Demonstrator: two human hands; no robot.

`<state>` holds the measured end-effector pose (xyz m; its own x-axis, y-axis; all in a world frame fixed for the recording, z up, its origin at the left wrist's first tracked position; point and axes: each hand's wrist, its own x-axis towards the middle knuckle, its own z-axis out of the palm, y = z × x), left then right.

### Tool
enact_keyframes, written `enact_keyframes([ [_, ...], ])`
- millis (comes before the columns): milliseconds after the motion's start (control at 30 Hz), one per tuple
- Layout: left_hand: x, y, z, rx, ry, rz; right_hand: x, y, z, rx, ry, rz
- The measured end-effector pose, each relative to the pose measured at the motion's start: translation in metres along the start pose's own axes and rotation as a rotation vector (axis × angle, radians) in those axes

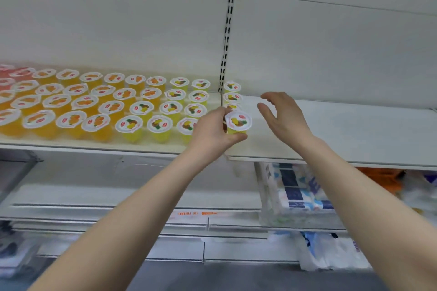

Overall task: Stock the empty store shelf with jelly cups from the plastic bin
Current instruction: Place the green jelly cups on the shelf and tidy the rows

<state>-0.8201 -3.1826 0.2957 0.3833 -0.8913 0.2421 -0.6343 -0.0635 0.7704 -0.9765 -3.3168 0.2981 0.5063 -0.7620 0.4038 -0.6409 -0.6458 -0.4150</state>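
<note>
My left hand point(212, 129) grips a yellow pineapple jelly cup point(237, 123) at the left end of the white right shelf panel point(343, 134), at the front of a short column of yellow cups point(232, 92). My right hand point(280, 113) hovers just right of that cup, fingers loosely spread and holding nothing. On the left shelf panel point(94, 145) stand several rows of cups: yellow ones point(159, 125) nearest my left hand, orange ones point(71, 120) further left, red ones point(9, 71) at the far left. The plastic bin is out of view.
A slotted upright point(228, 30) divides the two shelf panels at the back wall. Below the shelf sit wrapped tissue packs point(298, 194), orange packaging point(380, 178) and plastic bags point(331, 253). A lower shelf rail point(142, 210) runs across under the left panel.
</note>
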Motion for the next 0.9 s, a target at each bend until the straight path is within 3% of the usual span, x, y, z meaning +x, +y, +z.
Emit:
enact_keyframes([
  [200, -0.011, -0.01, 0.035, 0.111, 0.016, -0.136, -0.002, 0.01, -0.001, -0.067, -0.07, -0.086],
  [567, -0.01, -0.006, 0.038, 0.191, 0.046, -0.19, 0.005, 0.008, -0.003, -0.127, -0.143, -0.165],
  [700, -0.028, -0.004, 0.026, 0.422, 0.029, -0.066, 0.008, 0.006, -0.006, -0.188, -0.158, -0.235],
  [900, -0.047, -0.004, -0.023, 0.686, 0.188, 0.186, 0.013, -0.023, -0.008, -0.224, -0.12, -0.388],
])
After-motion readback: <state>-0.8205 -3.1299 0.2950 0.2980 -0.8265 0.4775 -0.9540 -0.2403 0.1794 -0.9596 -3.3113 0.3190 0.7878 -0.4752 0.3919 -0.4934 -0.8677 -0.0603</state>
